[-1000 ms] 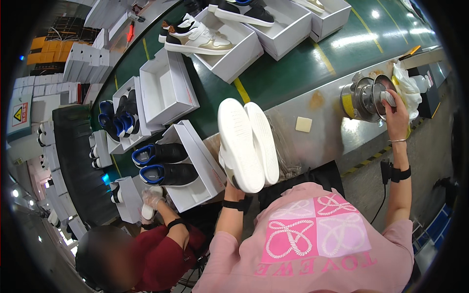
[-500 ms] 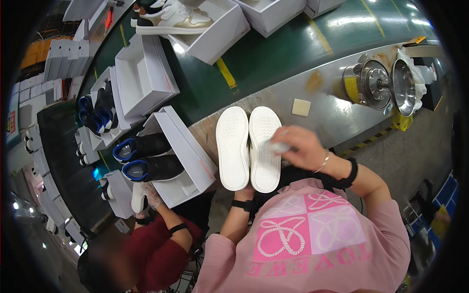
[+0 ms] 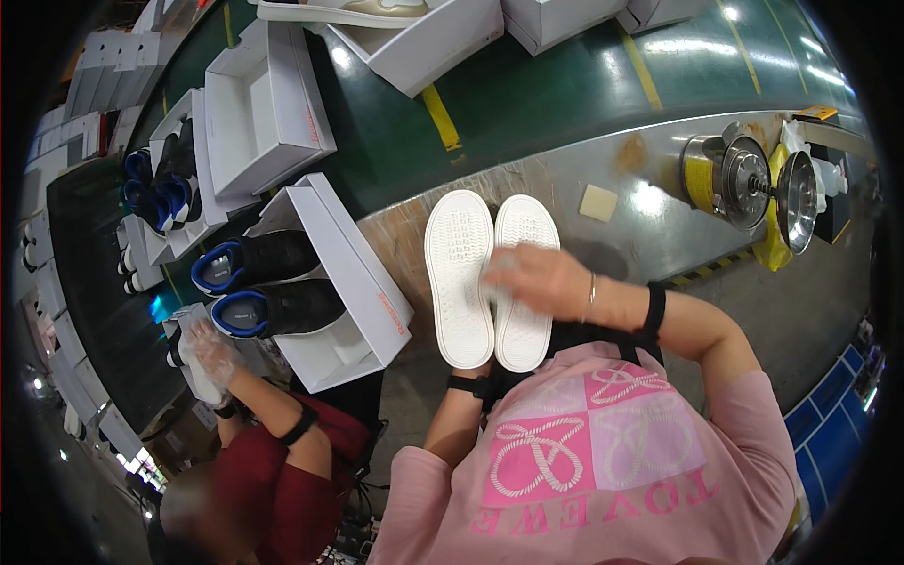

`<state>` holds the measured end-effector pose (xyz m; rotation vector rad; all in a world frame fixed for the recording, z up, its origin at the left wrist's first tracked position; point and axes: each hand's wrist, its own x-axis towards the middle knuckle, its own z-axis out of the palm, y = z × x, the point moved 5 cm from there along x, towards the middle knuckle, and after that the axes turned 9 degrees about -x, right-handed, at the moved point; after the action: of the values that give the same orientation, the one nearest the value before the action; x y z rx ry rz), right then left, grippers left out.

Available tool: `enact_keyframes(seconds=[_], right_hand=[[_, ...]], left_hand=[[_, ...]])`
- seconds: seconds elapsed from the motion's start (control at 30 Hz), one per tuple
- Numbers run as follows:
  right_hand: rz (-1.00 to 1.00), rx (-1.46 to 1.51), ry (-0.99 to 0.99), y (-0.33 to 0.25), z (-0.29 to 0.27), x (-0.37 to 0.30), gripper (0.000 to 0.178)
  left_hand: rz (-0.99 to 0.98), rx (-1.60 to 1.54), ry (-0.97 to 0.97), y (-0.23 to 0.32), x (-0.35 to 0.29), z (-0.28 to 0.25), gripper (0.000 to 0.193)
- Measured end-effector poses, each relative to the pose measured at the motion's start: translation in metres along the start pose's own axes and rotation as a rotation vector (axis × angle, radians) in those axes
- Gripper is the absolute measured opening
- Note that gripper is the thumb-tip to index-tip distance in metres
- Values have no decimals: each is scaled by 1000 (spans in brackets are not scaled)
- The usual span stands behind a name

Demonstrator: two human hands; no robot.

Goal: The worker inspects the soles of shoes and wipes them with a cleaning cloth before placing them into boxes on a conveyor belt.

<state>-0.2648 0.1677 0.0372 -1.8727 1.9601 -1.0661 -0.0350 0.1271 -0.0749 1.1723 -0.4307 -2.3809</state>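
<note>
A pair of shoes [image 3: 460, 320] is turned bottom up before me, white patterned soles facing me, side by side with toes pointing away. My left hand [image 3: 474, 370] supports them from below at the heel end; its fingers are hidden behind the soles. Over the middle of the right-hand sole [image 3: 525, 334] lies my right hand [image 3: 551, 281], fingers bent together around a whitish wad [image 3: 504, 275], perhaps cloth or tissue, smeared by motion. Beyond the shoes, a small cream square pad [image 3: 598, 202] rests on the metal bench.
An open white box [image 3: 363, 292] with black-and-blue shoes [image 3: 273, 306] stands at left. More boxes [image 3: 254, 113] line the green conveyor [image 3: 537, 85]. A metal pot-like device [image 3: 739, 179] with a dish sits far right. At lower left works another person in a dark red sleeve [image 3: 301, 490].
My right hand has moved left across the soles with the white wad. The view has shifted slightly. The other person's gloved hand has moved up and away to the left.
</note>
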Motion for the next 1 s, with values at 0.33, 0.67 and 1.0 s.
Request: enact_keyframes(seconds=[0.33, 0.67, 1.0], right_hand=[[34, 84, 13, 1, -1, 2, 44], [687, 222, 239, 96, -13, -2, 29], [209, 400, -2, -18, -46, -64, 40]], left_hand=[[-6, -101, 1, -8, 0, -8, 54], [-52, -163, 16, -24, 7, -8, 52], [-66, -225, 67, -20, -4, 17, 49]])
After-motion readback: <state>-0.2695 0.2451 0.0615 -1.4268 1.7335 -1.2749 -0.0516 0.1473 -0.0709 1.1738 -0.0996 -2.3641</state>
